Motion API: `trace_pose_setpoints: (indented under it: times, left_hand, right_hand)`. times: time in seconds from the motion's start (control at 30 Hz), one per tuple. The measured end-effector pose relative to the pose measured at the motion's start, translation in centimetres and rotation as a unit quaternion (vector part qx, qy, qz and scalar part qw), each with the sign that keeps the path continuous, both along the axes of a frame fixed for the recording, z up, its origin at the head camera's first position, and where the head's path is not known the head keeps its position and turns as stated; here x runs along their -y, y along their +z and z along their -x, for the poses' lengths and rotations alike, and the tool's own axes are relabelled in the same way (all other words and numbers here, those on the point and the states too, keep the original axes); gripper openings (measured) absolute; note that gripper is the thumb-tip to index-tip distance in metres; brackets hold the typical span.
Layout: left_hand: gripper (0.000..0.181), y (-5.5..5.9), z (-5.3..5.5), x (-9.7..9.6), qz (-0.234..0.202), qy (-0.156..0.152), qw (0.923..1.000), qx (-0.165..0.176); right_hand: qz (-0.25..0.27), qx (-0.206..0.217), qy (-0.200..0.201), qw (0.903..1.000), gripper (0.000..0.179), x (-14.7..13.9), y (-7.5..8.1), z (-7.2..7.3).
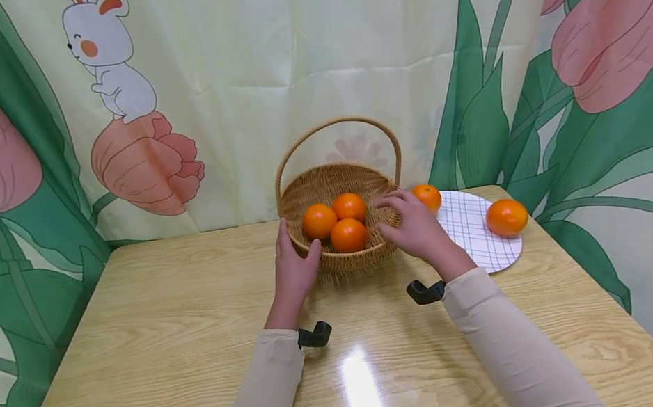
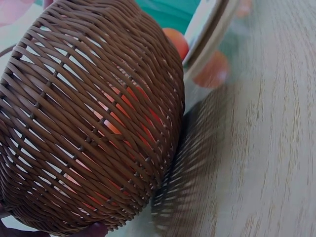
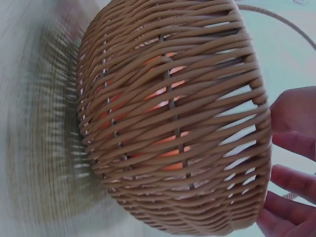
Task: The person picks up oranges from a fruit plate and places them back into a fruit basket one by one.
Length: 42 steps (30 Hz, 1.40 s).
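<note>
A round wicker basket (image 1: 366, 256) with a tall arched handle (image 1: 330, 123) stands in front of the curtain, holding three oranges (image 1: 349, 235). My left hand (image 1: 296, 264) grips its left side, fingers along the outer wall and thumb at the near rim. In the left wrist view, a fingertip (image 2: 96, 230) lies against the weave (image 2: 98, 98). Over the right rim reaches my right hand (image 1: 415, 225), its fingers spread and loosely bent above the inside, with no fruit between them. The right wrist view shows those fingers (image 3: 289, 180) behind the rim, partly hidden by the basket (image 3: 182, 123).
To the right of the basket lies a round white plate-like piece with a blue grid (image 1: 470, 231). One orange (image 1: 506, 217) sits on its right side, another orange (image 1: 427, 197) at its left edge behind my right hand. A flowered curtain (image 1: 236, 104) hangs behind the wooden table (image 1: 190, 308).
</note>
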<state>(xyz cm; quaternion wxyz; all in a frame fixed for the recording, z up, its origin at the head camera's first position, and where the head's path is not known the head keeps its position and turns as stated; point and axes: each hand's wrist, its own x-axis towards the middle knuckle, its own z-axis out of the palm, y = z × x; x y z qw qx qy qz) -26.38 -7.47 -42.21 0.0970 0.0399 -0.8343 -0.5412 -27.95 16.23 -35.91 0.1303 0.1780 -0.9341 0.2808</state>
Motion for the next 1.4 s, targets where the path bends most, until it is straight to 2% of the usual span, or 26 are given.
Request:
trace_pose_setpoints:
  times: [0.23, 0.57, 0.8, 1.07, 1.4]
  left_hand:
    - [0.083, -0.1, 0.0, -0.1, 0.001, 0.004, 1.0000, 0.005]
    - [0.083, -0.1, 0.0, -0.1, 0.003, 0.004, 1.0000, 0.006]
    - [0.083, -0.1, 0.0, 0.0, 0.002, 0.007, 0.9999, 0.007]
    - [0.083, -0.2, -0.1, -0.1, 0.002, -0.001, 1.0000, 0.004]
    - [0.083, -0.1, -0.1, -0.1, 0.004, 0.002, 1.0000, 0.008]
  right_hand:
    - [0.018, -0.013, -0.024, 0.9995, 0.035, -1.0, -0.2, -0.3]
    - [0.043, -0.054, -0.061, 0.9957, 0.035, -2.6, -0.4, -0.1]
    - [0.047, -0.059, -0.086, 0.9934, 0.035, -3.8, -0.7, -0.1]
    - [0.042, -0.038, -0.111, 0.9923, 0.042, -5.4, -1.1, -0.3]
    - [0.023, -0.050, -0.127, 0.9904, 0.043, -7.5, -1.5, 0.3]
